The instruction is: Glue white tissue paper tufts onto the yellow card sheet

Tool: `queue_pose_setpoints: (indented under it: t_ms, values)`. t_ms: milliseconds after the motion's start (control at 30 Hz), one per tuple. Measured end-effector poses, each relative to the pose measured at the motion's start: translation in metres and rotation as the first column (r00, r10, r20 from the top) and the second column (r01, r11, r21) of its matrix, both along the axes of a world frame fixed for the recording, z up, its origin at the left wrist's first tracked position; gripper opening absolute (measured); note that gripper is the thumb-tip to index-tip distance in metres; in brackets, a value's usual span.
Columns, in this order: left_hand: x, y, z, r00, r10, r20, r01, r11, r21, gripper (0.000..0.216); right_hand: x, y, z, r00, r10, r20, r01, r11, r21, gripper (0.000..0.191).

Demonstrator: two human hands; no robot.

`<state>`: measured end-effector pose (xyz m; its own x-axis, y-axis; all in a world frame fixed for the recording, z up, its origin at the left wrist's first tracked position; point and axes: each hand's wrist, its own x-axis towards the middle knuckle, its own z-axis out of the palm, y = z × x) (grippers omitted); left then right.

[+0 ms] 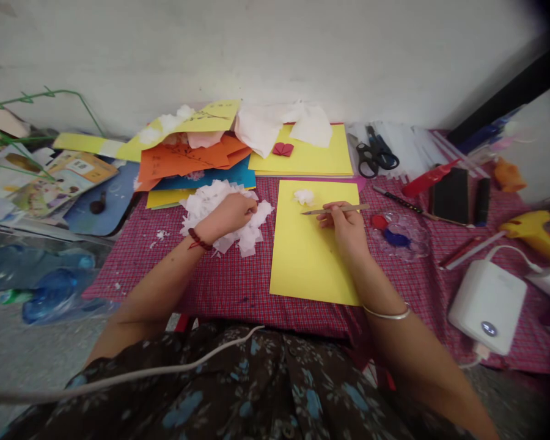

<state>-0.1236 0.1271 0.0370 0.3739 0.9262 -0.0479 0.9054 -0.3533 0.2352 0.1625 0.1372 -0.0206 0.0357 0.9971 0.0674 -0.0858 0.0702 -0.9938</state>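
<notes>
My left hand [233, 215] rests over a loose pile of white tissue-paper pieces [217, 197]. Its fingers are curled together, and whatever lies between them is hidden. A wooden pencil [357, 208] is gripped in my right hand [346, 229], its tip pointing left. That hand is over a yellow sheet of paper [302, 263], which lies flat on the table. Near the sheet's top edge sits a small crumpled white tissue puff [304, 197], just above the pencil tip.
Stacked coloured papers [192, 156] and a yellow pad [311, 162] line the wall. Black scissors [376, 157], a clear palette [410, 235] with red and blue in it, a yellow glue gun [534, 232] and a white power bank [488, 305] lie to the right.
</notes>
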Motion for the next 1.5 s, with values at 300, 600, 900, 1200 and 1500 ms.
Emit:
queue_pose_setpoints:
  t_ms: [300, 600, 900, 1200, 1500]
  values:
    - [0.006, -0.011, 0.052, 0.890, 0.160, 0.426, -0.141, 0.987, -0.077, 0.011, 0.001, 0.003, -0.003, 1.000, 0.001, 0.019, -0.001, 1.000, -0.012, 0.023]
    - [0.021, 0.000, 0.044, 0.678, 0.327, 0.658, -0.072, 0.921, -0.383, 0.008, 0.003, 0.003, 0.000, 1.000, -0.004, -0.002, 0.004, 1.000, -0.021, 0.026]
    - [0.052, -0.004, 0.017, 0.425, 0.608, 0.670, -0.003, 0.742, -0.671, 0.019, 0.004, 0.005, -0.002, 0.999, 0.004, -0.036, -0.006, 0.998, -0.059, 0.024]
    - [0.070, -0.005, -0.020, 0.119, 0.521, 0.845, -0.012, 0.852, -0.523, 0.016, 0.005, 0.004, 0.001, 0.999, -0.014, -0.031, 0.012, 0.998, -0.064, 0.026]
    - [0.077, 0.033, 0.008, 0.471, 0.284, 0.835, -0.220, 0.955, -0.200, 0.013, 0.002, 0.009, 0.000, 0.999, -0.039, 0.035, 0.041, 0.998, -0.039, 0.027]
